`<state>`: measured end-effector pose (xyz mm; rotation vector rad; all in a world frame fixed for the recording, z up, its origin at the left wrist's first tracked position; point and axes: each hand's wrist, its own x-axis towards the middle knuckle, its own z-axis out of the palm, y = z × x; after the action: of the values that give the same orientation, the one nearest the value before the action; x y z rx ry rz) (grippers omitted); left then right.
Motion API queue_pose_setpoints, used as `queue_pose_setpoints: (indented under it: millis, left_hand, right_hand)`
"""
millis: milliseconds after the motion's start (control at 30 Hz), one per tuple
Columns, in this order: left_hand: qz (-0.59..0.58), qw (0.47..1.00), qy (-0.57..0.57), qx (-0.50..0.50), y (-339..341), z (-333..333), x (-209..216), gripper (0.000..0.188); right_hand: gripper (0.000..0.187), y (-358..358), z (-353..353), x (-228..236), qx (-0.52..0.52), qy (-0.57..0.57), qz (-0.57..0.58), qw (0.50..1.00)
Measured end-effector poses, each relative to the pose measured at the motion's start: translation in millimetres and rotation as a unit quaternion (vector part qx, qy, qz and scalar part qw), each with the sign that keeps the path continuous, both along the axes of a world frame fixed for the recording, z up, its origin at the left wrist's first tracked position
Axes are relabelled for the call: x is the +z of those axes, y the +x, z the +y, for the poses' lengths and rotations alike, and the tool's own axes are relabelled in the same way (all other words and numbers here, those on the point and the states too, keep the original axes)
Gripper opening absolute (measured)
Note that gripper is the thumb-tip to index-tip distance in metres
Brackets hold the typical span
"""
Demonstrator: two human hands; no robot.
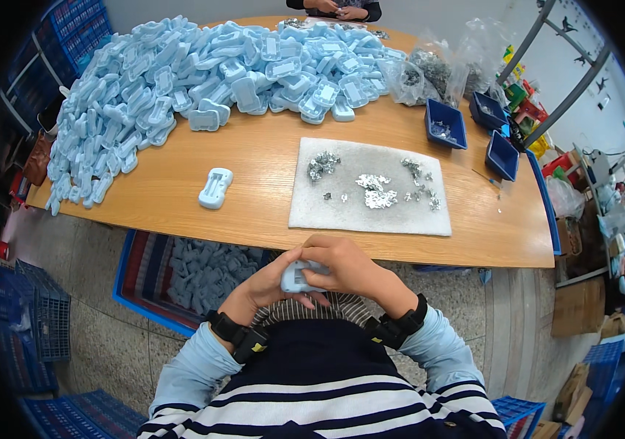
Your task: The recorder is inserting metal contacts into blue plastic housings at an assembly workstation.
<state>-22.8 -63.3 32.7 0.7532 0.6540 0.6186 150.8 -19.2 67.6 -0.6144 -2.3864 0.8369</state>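
A light blue plastic casing (293, 279) with slots in its face is held just off the table's front edge, in front of my body. My left hand (266, 281) is closed around its left side. From the right, my right hand (349, 265) curls its fingers over the casing's face and far end; whether a small part sits under those fingertips is hidden. Another light blue casing (215, 189) lies alone on the table, slotted face up. Beyond my hands, a white foam pad (356, 221) carries small metal contact pieces (377, 193) in several loose clusters.
A big heap of light blue casings (232, 69) covers the table's far left. Blue trays (446, 126) and clear bags of metal parts (429, 69) stand at the right. Below the front edge, a blue crate (126, 282) holds more casings. Another person's hands (338, 10) are across the table.
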Motion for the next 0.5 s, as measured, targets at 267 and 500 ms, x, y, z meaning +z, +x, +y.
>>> queue_pose_setpoints:
  millis: [267,500]
  left_hand:
    - [-0.283,0.952,-0.059,0.102,-1,5,-15,0.051]
    - [-0.264,0.942,-0.031,0.204,1,6,-12,0.056]
  right_hand:
    - [0.017,44,57,-18,-0.3,-0.037,-0.03,0.953]
    - [0.011,29,82,-35,-0.281,0.087,-0.058,0.954]
